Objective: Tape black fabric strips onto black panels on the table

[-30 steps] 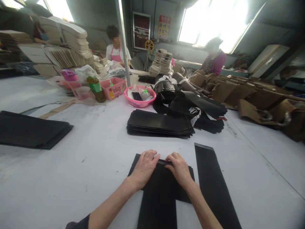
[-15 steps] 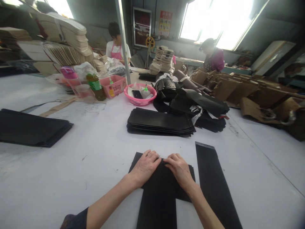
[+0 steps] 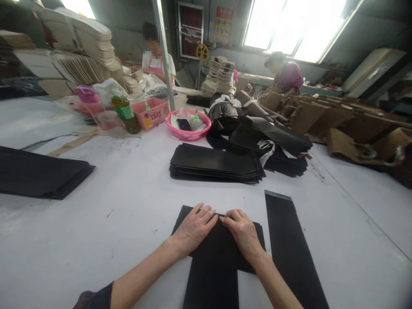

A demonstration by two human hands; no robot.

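Note:
A long black strip (image 3: 212,274) lies lengthwise over a wider black panel (image 3: 249,262) set crosswise beneath it. At the strip's far end, my left hand (image 3: 196,227) bends over the edge, with thumb and fingers closed on it. My right hand (image 3: 241,231) pinches the same edge just to the right, its fingertips close to the left thumb. The fingers partly hide the edge there. Another black strip (image 3: 289,244), with a greyish band at its far end, rests to the right of my right hand.
Beyond my hands is a stack of black panels (image 3: 215,161); another stack (image 3: 38,174) sits at left. Farther back are a pink basin (image 3: 189,136) holding a phone, a pink box (image 3: 152,116), a bottle (image 3: 125,116) and black rolled material (image 3: 270,135). Two people work behind.
Both hands stay at the strip's far edge, with only slight finger shifts; the right fingertips have moved a little closer to the edge. The view has tilted slightly.

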